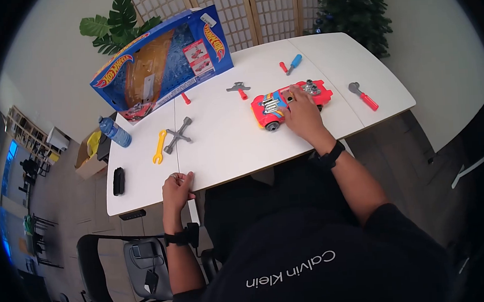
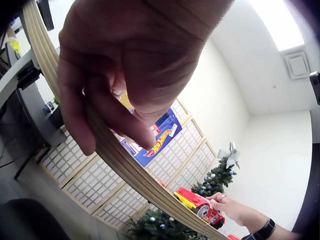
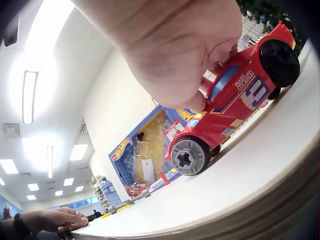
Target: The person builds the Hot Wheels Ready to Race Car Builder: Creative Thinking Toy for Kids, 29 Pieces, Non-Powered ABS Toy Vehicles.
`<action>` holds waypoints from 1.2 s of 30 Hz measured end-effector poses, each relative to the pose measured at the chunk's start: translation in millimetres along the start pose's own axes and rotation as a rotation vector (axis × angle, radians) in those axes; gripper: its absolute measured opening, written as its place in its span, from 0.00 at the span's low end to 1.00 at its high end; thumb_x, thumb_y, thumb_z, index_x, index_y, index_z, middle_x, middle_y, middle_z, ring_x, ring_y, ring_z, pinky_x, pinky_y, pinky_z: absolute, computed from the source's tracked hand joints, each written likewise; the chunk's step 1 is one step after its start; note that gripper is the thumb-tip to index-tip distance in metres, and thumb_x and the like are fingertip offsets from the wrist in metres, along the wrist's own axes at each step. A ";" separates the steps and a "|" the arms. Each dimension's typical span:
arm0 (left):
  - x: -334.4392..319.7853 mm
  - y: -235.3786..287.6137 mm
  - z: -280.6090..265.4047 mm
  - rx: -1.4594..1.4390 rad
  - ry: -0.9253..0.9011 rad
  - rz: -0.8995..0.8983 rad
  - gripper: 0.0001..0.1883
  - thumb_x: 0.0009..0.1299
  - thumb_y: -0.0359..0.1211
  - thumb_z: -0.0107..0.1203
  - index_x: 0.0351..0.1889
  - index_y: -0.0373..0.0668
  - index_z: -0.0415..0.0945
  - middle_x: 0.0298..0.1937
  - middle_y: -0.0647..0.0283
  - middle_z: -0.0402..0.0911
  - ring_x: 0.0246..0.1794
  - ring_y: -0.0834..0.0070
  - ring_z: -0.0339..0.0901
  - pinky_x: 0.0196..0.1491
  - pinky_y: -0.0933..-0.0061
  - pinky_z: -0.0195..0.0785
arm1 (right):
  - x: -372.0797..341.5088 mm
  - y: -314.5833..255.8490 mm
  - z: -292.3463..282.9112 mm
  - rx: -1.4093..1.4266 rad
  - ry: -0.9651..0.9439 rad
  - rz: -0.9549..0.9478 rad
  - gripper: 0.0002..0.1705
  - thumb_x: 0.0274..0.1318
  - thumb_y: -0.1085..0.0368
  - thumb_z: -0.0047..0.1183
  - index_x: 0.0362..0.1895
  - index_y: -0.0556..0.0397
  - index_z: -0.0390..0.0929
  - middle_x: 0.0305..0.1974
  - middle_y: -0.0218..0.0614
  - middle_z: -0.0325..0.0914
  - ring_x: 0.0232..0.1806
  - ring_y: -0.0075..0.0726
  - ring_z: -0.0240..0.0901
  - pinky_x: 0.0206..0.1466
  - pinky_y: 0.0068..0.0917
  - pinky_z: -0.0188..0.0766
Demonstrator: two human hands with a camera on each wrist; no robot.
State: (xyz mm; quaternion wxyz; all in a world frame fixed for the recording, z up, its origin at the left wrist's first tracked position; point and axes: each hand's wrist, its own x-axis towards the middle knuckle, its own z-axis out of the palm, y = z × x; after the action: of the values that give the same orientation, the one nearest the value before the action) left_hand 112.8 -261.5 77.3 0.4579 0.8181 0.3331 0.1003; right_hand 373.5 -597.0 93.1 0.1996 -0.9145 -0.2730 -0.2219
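My right hand [image 1: 305, 116] grips a red toy race car [image 1: 267, 106] from above, its fingers over the cab and the thumb near the windshield. The car stands on its wheels on the white table [image 1: 219, 141]; in the right wrist view a grey front wheel [image 3: 190, 157] and a number 3 on the side show. At the near table edge my left hand [image 1: 177, 192] rests with loosely curled fingers and holds nothing. Nearest to it lie a grey cross-shaped lug wrench [image 1: 179, 135] and a yellow toy wrench [image 1: 160, 147].
A blue Hot Wheels box [image 1: 160, 89] stands at the back left. A water bottle [image 1: 114, 131] and a black case [image 1: 118, 181] sit at the left edge. Beyond the car lies a blue-handled screwdriver [image 1: 295, 62]; right of it, a red-handled tool [image 1: 365, 97]. A grey winged part [image 1: 238, 87] lies left.
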 end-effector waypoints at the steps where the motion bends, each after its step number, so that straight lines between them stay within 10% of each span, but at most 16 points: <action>1: 1.7 0.2 -0.2 0.005 -0.001 0.005 0.20 0.74 0.44 0.67 0.38 0.32 0.79 0.22 0.64 0.79 0.14 0.78 0.79 0.20 0.77 0.73 | -1.4 1.6 -2.9 -0.029 -0.053 -0.013 0.31 0.72 0.54 0.57 0.69 0.63 0.75 0.74 0.58 0.68 0.79 0.55 0.61 0.81 0.48 0.54; 10: 0.2 -1.6 -26.8 -0.133 -0.124 0.007 0.20 0.76 0.45 0.67 0.43 0.35 0.79 0.30 0.61 0.84 0.19 0.79 0.81 0.23 0.78 0.75 | -22.8 17.4 -5.0 0.004 0.033 -0.181 0.33 0.74 0.53 0.55 0.75 0.57 0.70 0.79 0.55 0.62 0.83 0.56 0.52 0.86 0.49 0.46; 16: 47.0 -46.8 -142.9 -0.098 0.470 0.293 0.13 0.75 0.42 0.69 0.41 0.42 0.83 0.31 0.67 0.85 0.21 0.85 0.78 0.23 0.82 0.67 | -58.5 25.0 -11.0 0.164 0.133 -0.346 0.22 0.69 0.60 0.60 0.62 0.57 0.77 0.70 0.51 0.69 0.75 0.58 0.64 0.79 0.50 0.59; 19: 68.4 -65.8 -201.5 0.345 0.780 0.279 0.25 0.72 0.50 0.69 0.46 0.33 0.83 0.40 0.50 0.88 0.37 0.61 0.87 0.43 0.61 0.81 | -67.5 31.3 -2.1 0.326 0.168 -0.425 0.15 0.64 0.67 0.64 0.51 0.57 0.76 0.59 0.48 0.72 0.64 0.60 0.71 0.67 0.51 0.70; 23: 105.0 -102.7 -228.0 0.845 0.600 -0.017 0.52 0.64 0.71 0.63 0.66 0.29 0.78 0.57 0.32 0.83 0.59 0.37 0.81 0.63 0.42 0.73 | -69.0 29.7 -0.8 0.458 0.203 -0.450 0.18 0.58 0.70 0.69 0.46 0.56 0.72 0.49 0.46 0.71 0.55 0.59 0.73 0.58 0.51 0.74; 36: 107.9 -125.7 -195.1 0.665 0.617 0.125 0.16 0.62 0.36 0.72 0.43 0.35 0.88 0.40 0.45 0.90 0.43 0.46 0.88 0.53 0.52 0.80 | -70.5 25.4 1.2 0.421 0.197 -0.380 0.14 0.57 0.73 0.63 0.46 0.58 0.74 0.47 0.48 0.74 0.54 0.59 0.73 0.60 0.49 0.75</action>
State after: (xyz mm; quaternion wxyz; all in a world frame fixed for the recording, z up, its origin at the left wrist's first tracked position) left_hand 46.1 -14.6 68.9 0.0427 0.8711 0.4179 0.2543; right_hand 335.8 -645.0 49.6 0.3652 -0.7597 -0.4585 -0.2817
